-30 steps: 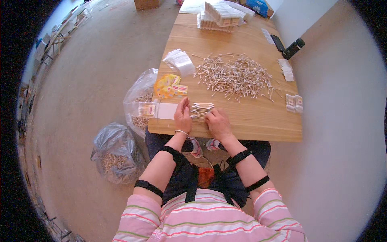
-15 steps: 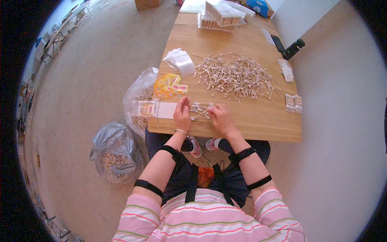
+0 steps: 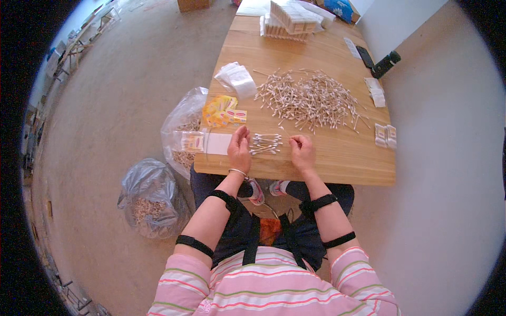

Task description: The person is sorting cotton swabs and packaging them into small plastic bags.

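Observation:
A small row of cotton swabs (image 3: 266,143) lies on the table between my hands, mostly side by side with some crossing. My left hand (image 3: 240,149) rests on its edge along the row's left end, fingers stretched out and holding nothing. Right of the row, my right hand (image 3: 303,154) pinches a single cotton swab (image 3: 285,132), whose white tip points up and left. Beyond both hands spreads a large loose heap of cotton swabs (image 3: 311,100). A white card strip (image 3: 218,144) sits left of my left hand, with a clear packet of swabs (image 3: 192,141) at its outer end.
Yellow printed cards (image 3: 219,111) and clear plastic bags (image 3: 235,78) lie along the left edge. Stacked swab packets (image 3: 287,26) stand at the far end. A dark bottle (image 3: 386,64) and small packets (image 3: 385,136) line the right edge. Bags of swabs (image 3: 150,203) sit on the floor.
My right hand has moved right, away from the row, and now shows a swab between its fingers. My left hand has stayed in place.

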